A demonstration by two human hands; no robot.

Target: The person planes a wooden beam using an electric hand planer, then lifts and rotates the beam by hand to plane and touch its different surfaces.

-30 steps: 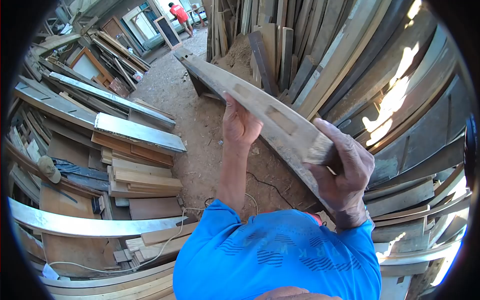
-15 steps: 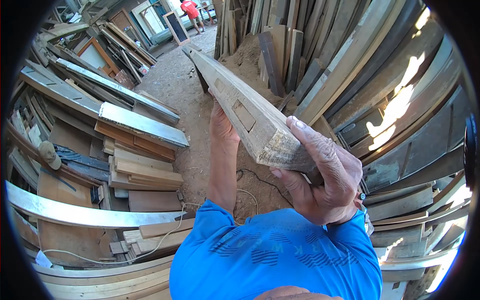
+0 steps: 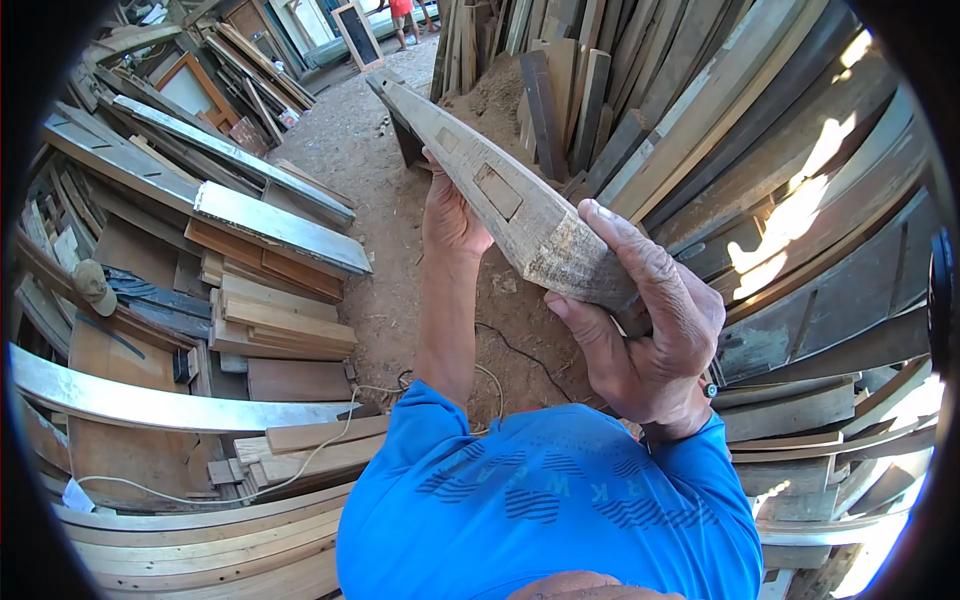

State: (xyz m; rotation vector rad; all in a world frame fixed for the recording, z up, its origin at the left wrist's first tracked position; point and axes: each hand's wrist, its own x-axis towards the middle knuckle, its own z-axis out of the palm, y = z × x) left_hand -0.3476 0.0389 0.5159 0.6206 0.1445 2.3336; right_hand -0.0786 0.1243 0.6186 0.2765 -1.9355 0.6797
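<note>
A long, weathered wooden beam (image 3: 540,205) with rectangular mortise cut-outs along one face is held up in front of my chest, its far end pointing away down the aisle. My right hand (image 3: 655,320) grips the near end, thumb below and fingers on the upper edge. Farther along, my left hand (image 3: 455,212) supports the beam from its left side and underneath; some of its fingers are hidden behind the wood. The near end grain looks rough and pale.
Stacked boards (image 3: 280,325) and a white-painted plank (image 3: 280,228) lie on the left. Tall planks (image 3: 700,110) lean on the right. A cable (image 3: 520,350) runs over the dirt floor (image 3: 385,260). A person in red shorts (image 3: 402,12) stands far back near a framed panel (image 3: 356,38).
The beam has tilted slightly, showing more of its mortised face. Both hands keep their hold. The view has dipped a little, so less of the distant person shows.
</note>
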